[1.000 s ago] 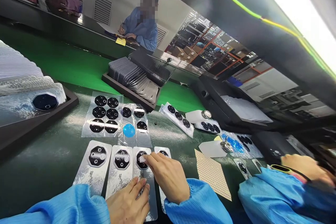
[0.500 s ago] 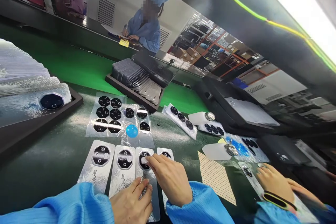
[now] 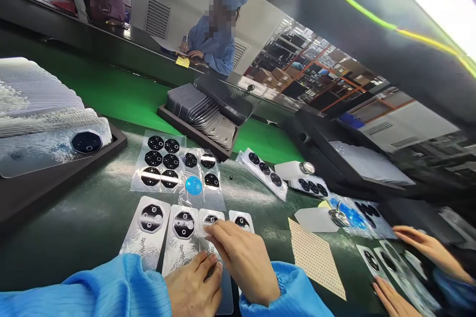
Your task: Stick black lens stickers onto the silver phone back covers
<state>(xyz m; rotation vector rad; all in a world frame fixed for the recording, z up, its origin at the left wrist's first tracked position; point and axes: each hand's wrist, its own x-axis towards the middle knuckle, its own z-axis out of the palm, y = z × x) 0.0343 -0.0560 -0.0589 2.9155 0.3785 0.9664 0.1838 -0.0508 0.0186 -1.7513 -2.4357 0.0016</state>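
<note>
A row of several silvery panels with black octagonal windows and dark lettering lies in front of me. My left hand (image 3: 195,285) rests with its fingers out flat on the third panel (image 3: 226,302). Over the same panel's window, my right hand (image 3: 243,260) pinches with thumb and forefinger; whatever is between the fingertips is hidden. To the left lie the first panel (image 3: 130,245) and the second panel (image 3: 173,252), their windows uncovered. Partly behind my right hand is the fourth panel (image 3: 248,223).
Clear sheets of black stickers (image 3: 152,159), one with a blue disc (image 3: 193,185), lie beyond. A dotted beige sheet (image 3: 316,260) and pump bottle (image 3: 316,219) stand right, beside a co-worker's hands (image 3: 433,247). Trays of panels (image 3: 121,141) and dark inserts (image 3: 191,133) border the bench.
The view has shifted slightly, moving the scene rightward. My hands stay on the third panel, with the right fingers still at its window. The co-worker's hands have moved apart over their panels.
</note>
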